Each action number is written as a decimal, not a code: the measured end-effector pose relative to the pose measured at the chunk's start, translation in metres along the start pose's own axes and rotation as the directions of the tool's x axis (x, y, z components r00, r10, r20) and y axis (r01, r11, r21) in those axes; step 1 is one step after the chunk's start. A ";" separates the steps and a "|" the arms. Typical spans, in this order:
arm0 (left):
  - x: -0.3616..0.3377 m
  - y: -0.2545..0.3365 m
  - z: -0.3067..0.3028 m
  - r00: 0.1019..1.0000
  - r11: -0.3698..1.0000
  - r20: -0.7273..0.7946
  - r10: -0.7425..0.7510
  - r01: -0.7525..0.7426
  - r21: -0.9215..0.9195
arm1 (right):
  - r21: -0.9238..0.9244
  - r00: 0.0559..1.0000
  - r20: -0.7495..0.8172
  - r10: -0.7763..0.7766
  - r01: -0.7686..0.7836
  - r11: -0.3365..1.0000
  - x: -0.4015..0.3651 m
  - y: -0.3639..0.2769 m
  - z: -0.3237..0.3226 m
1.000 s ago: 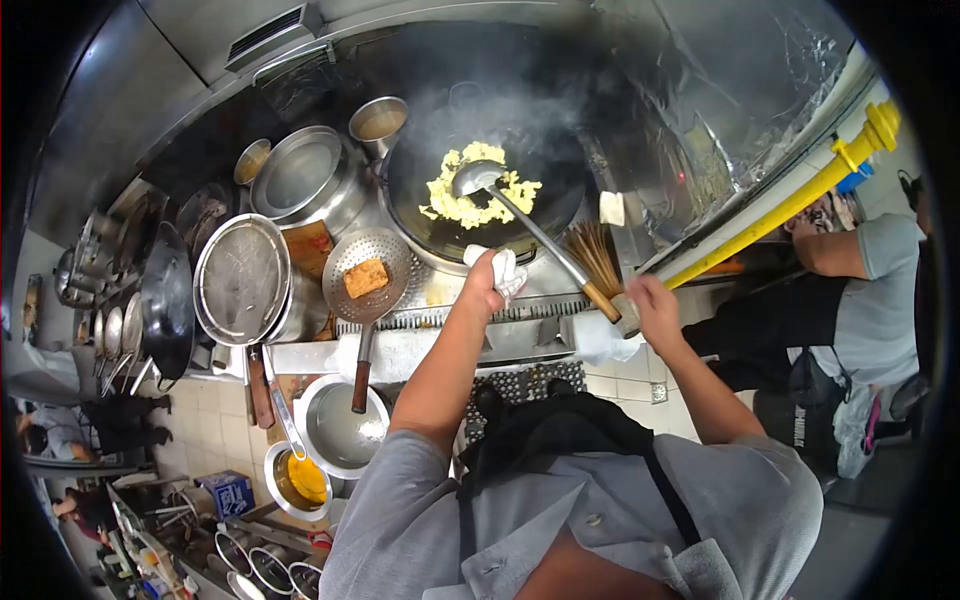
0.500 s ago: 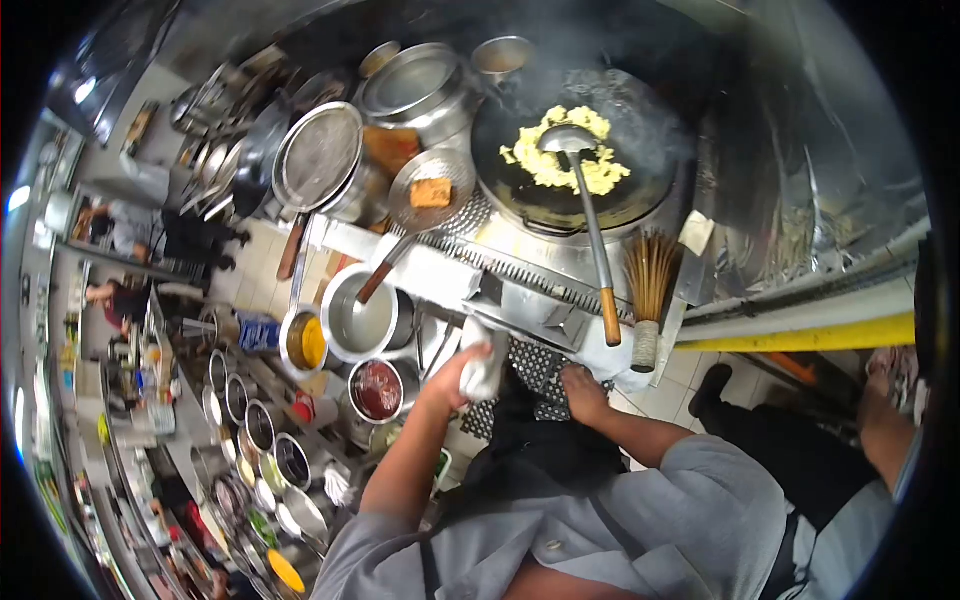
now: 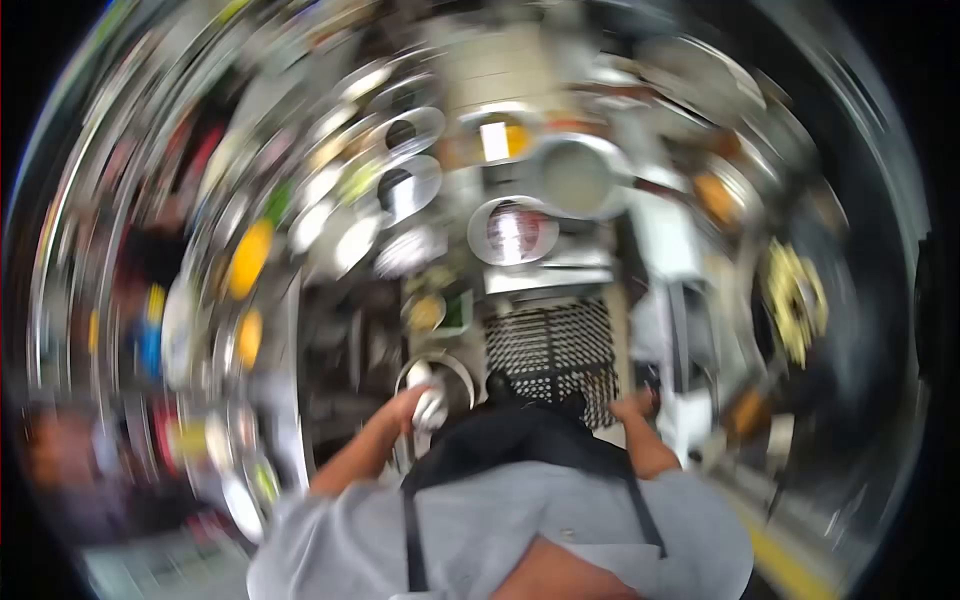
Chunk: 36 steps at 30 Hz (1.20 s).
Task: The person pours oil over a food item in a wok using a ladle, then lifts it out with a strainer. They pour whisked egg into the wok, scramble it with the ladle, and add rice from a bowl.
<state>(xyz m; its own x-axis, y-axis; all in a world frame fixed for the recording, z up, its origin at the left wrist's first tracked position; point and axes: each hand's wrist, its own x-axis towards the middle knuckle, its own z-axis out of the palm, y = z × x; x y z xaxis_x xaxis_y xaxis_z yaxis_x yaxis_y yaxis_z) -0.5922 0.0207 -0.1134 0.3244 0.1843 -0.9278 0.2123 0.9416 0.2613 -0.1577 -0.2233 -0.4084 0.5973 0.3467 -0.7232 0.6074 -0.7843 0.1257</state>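
The view is smeared by motion. My left hand [image 3: 408, 405] is closed around a bundled white cloth [image 3: 431, 408], low on the left of my body. Below the cloth appears a round pot [image 3: 463, 372], its contents too blurred to make out. My right hand [image 3: 637, 403] is at the edge of the stove front on the right; its fingers are smeared, and no held thing can be made out. Farther right, yellow scrambled egg [image 3: 795, 290] lies in the dark wok.
A black perforated floor mat [image 3: 548, 340] lies in front of me. Beyond it stand a pot of red sauce [image 3: 512, 232], a large pale pot [image 3: 578, 177] and a container with yellow contents [image 3: 517, 138]. Several bowls line the left counter, with two yellow round items [image 3: 250, 258].
My view has swung left, so the wok now sits at the far right and the left counter fills more of the picture. The white cloth stays in my left hand.
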 end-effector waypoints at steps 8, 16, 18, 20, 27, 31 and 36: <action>-0.061 -0.125 -0.112 0.600 0.611 -0.785 0.150 -0.681 -0.404 | -0.279 0.755 0.316 -0.575 0.653 0.704 -0.015 -0.028 -0.120; -0.158 -0.234 -0.210 -0.010 0.213 -0.875 -0.484 -0.971 -0.107 | -0.494 0.179 0.441 -0.879 0.866 -0.071 0.075 -0.211 -0.165; -0.162 -0.216 -0.212 0.424 -0.062 -0.875 -0.234 -0.904 -0.422 | -0.415 0.180 0.410 -0.894 0.910 -0.007 0.033 -0.271 -0.178; -0.155 -0.164 -0.210 0.507 -0.030 -0.860 -0.056 -0.862 -0.507 | -0.204 0.491 0.281 -0.824 0.870 0.449 -0.124 -0.351 -0.220; -0.171 -0.027 -0.317 0.493 -0.385 -0.770 -0.405 -0.856 -0.346 | -0.041 0.397 0.203 -0.895 0.917 0.397 -0.263 -0.408 -0.226; -0.120 -0.061 -0.380 0.499 -0.214 -0.823 -0.271 -0.865 -0.454 | 0.270 0.344 0.166 -0.924 0.886 0.378 -0.281 -0.353 -0.238; -0.109 -0.100 -0.343 0.478 0.239 -0.814 0.330 -0.876 -0.418 | 0.122 0.630 -0.283 -0.723 0.772 0.624 -0.292 -0.205 -0.301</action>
<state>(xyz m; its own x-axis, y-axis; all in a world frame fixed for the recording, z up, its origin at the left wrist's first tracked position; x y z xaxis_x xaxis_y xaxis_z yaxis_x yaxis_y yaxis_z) -0.9652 0.0031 -0.1301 -0.5251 0.6278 -0.5745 -0.6188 0.1818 0.7642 -0.2989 -0.0085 -0.0189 0.0851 0.9314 -0.3539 0.7764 -0.2846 -0.5624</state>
